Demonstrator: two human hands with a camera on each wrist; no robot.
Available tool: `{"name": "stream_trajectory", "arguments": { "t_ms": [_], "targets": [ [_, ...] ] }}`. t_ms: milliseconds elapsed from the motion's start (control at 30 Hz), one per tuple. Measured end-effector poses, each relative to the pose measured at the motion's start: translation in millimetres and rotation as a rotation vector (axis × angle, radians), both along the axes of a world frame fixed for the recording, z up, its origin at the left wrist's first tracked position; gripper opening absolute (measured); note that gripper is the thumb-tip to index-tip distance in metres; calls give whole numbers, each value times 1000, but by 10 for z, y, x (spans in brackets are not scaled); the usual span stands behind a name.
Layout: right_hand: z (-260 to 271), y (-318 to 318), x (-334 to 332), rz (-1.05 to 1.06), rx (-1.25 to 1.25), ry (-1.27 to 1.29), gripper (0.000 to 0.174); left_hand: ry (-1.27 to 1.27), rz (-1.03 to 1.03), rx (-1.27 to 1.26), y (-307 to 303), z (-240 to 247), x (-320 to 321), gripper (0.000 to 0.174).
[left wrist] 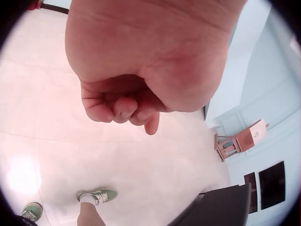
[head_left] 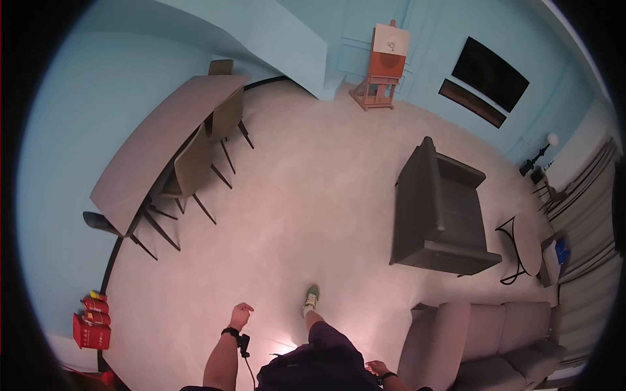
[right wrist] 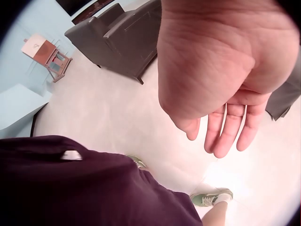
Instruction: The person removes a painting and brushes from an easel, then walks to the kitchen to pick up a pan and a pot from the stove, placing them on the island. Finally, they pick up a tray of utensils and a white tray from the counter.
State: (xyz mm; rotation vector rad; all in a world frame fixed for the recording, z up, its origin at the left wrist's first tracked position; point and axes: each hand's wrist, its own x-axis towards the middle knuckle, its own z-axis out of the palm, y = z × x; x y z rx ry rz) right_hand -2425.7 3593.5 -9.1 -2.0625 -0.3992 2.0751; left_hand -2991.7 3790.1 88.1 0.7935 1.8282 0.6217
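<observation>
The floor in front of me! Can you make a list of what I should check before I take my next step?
1. Left hand not holding anything: ok, the fingers are just curled.
2. Right hand not holding anything: ok, the fingers hang loose.
3. Floor toward the easel: ok, the armchair is off to the right and the chairs to the left.
4. Cord at the left wrist tucked away: not ok, it dangles.
5. Laces tied tight: cannot tell, too small.
</observation>
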Motion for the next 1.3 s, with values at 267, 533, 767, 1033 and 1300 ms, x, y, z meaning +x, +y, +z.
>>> {"name": "stream_trajectory", "arguments": {
  "t_ms": [267, 533, 767, 1033, 1300],
  "targets": [
    [222, 2687, -260, -188, 185, -10, 17, -215, 100, -482, 42, -518, -140, 23],
    [768, 5382, -440, -46, 435, -87, 21, 126, -565, -95, 496, -1368, -205, 26],
    [-663, 5927, 245, -233, 123, 548, 16, 181, -538, -18, 3088, -1506, -192, 26],
    [562, 7311, -278, -457, 189, -186, 21, 397, -1247, -124, 7206, -1302, -673, 11],
    [279, 8506, -421, -526, 61, -67, 22, 13, -322, 60, 10487, 61, 502, 21]
  ]
}}
